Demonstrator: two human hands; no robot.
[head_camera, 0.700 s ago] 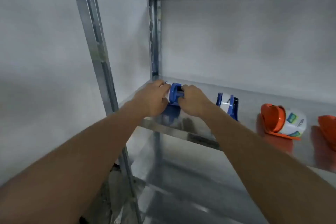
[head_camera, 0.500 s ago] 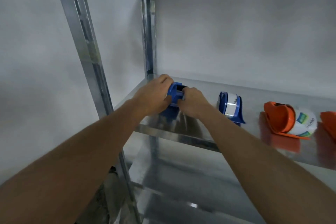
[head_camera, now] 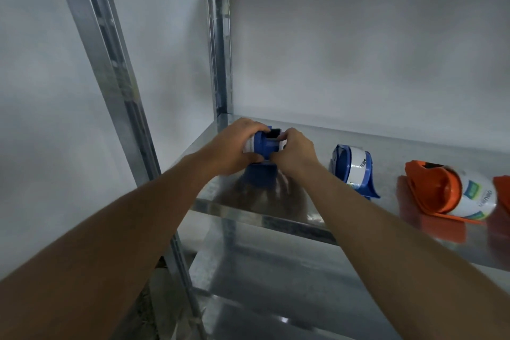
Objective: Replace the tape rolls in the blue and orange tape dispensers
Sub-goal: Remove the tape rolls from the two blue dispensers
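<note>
**Both hands on the blue dispenser at the shelf's left end**

The blue tape dispenser [head_camera: 265, 144] you are working on sits at the left end of the metal shelf [head_camera: 386, 146], close to the rear corner post [head_camera: 219, 44]. Its blue plastic body shows between your hands, with a dark slot on top and white tape edges peeking out on either side; its lower part and its reflection blur on the shiny steel, so you cannot tell whether it rests on the shelf. Your left hand [head_camera: 234, 149] wraps it from the left, fingers [head_camera: 249, 126] curled over the top and clenched around the white roll side. Your right hand [head_camera: 295, 153] grips it from the right, fingers bent against the hub.

Just to the right stands a second blue dispenser [head_camera: 354, 171], tilted, with a white roll inside. Further right an orange dispenser [head_camera: 438, 190] lies on its side, its white roll carrying a green-and-blue label. Another orange piece [head_camera: 503, 190] is cut off by the frame edge. The front post [head_camera: 110, 69] rises at your left, a lower shelf [head_camera: 276, 284] shows beneath
</note>
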